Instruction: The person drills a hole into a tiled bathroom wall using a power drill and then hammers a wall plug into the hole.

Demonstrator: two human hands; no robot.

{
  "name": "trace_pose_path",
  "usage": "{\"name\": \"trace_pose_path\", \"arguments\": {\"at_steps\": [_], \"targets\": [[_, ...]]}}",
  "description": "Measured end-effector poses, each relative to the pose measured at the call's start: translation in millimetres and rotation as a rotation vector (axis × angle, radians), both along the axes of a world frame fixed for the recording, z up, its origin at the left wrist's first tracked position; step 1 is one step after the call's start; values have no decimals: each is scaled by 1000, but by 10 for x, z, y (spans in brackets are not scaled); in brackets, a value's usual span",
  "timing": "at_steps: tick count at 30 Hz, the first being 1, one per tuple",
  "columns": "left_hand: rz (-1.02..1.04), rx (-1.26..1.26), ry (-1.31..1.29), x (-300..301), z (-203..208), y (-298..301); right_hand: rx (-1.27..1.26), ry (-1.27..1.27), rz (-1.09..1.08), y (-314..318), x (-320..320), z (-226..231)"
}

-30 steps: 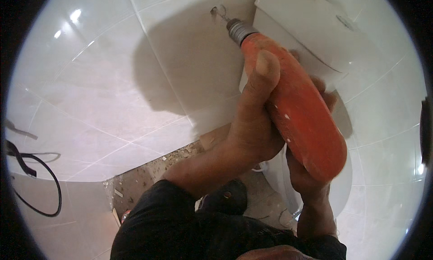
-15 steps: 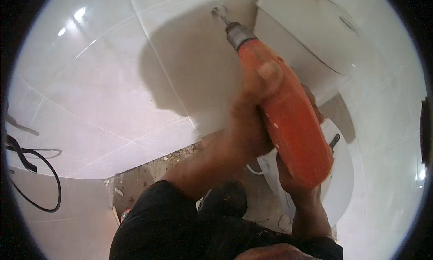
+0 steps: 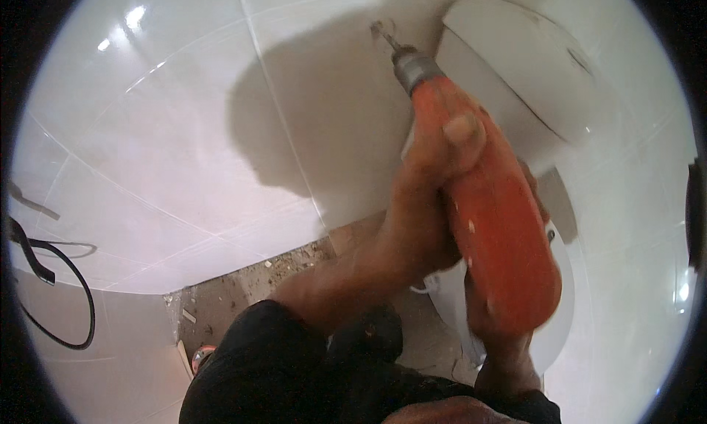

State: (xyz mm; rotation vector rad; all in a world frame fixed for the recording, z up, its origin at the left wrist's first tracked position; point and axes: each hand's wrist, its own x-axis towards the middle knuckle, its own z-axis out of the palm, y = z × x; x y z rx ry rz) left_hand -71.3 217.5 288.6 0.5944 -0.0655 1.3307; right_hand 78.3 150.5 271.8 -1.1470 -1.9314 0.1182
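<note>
A red power drill (image 3: 504,225) slants up and left across the middle, its grey chuck (image 3: 417,71) toward the tiled wall. The drill bit (image 3: 388,37) meets the wall at a rough, chipped hole (image 3: 379,28). My left hand (image 3: 442,159) wraps round the front of the body, thumb lying on top. Behind and under the rear end, my right hand (image 3: 490,317) grips the drill, its fingers mostly hidden by the housing. Some fingers show along the drill's right side.
Right of the drill stands a white toilet tank (image 3: 508,63), with the white toilet lid (image 3: 563,299) below. A black hose (image 3: 92,306) loops at the far left. Debris (image 3: 280,266) lies on the floor along the wall. The drill and arm cast a shadow (image 3: 309,107) on the tiles.
In the picture, the drill, both hands and the wall have shifted a little right and down. The bit stays at the same hole, and both hands keep their hold.
</note>
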Motion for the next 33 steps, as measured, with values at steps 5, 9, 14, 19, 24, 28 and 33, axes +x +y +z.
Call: {"name": "trace_pose_path", "arguments": {"at_steps": [5,9,14,19,24,28,33], "targets": [[83,-88,14,90,118,68,-103,155,53,123,-38,213],[135,-135,106,66,175,0,-119,119,-16,24,-88,172],[75,-86,74,43,100,-15,96,49,-51,11,-125,17],[181,-96,61,108,50,127,24,126,6,143,-89,89],[143,-49,105,65,71,102,-62,88,-43,100,-68,104],[15,13,49,-13,-27,90,85,73,-57,13,-81,-63],[140,-2,27,90,-71,120,-37,-5,46,61,56,-6]]}}
